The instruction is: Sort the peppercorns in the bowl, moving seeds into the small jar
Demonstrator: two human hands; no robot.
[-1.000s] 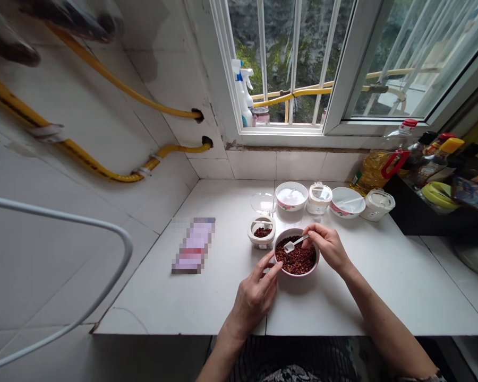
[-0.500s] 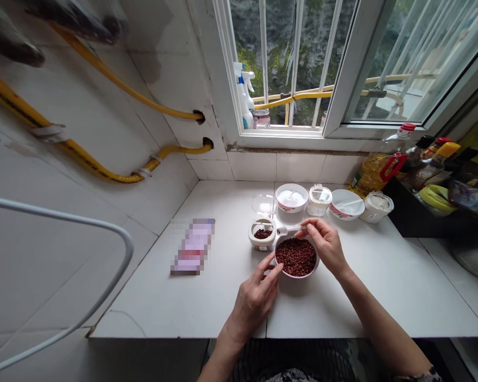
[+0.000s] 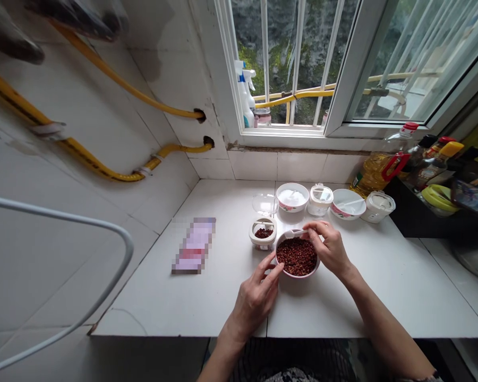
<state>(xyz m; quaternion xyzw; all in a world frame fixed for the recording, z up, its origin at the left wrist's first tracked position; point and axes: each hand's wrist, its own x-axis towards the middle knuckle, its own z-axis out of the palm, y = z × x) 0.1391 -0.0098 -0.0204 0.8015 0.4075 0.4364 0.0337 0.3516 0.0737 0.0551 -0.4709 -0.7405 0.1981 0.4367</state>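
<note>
Fingers [image 3: 311, 227] closed on a white spoon [image 3: 291, 233] above dark red grains [image 3: 297, 257]

Nearest, the left hand [image 3: 258, 292], fingers apart, touches the left side of the bowl [image 3: 298, 276] holding the grains. The right hand [image 3: 329, 246] pinches the spoon's handle, the scoop over the bowl's far rim. Just beside it, leftward, an open jar [image 3: 263, 245] holds more grains. Farther back, two flowered bowls [image 3: 290, 208] and two white containers [image 3: 319, 208] stand near the tiled wall [image 3: 302, 165].

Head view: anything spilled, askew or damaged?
No spill shows; the dark red grains sit in the bowl and open jar. Two oddities: a pixelated purple patch on the counter, so what lies there can't be told, and a brown-stained strip under the window frame, which looks worn.
</note>
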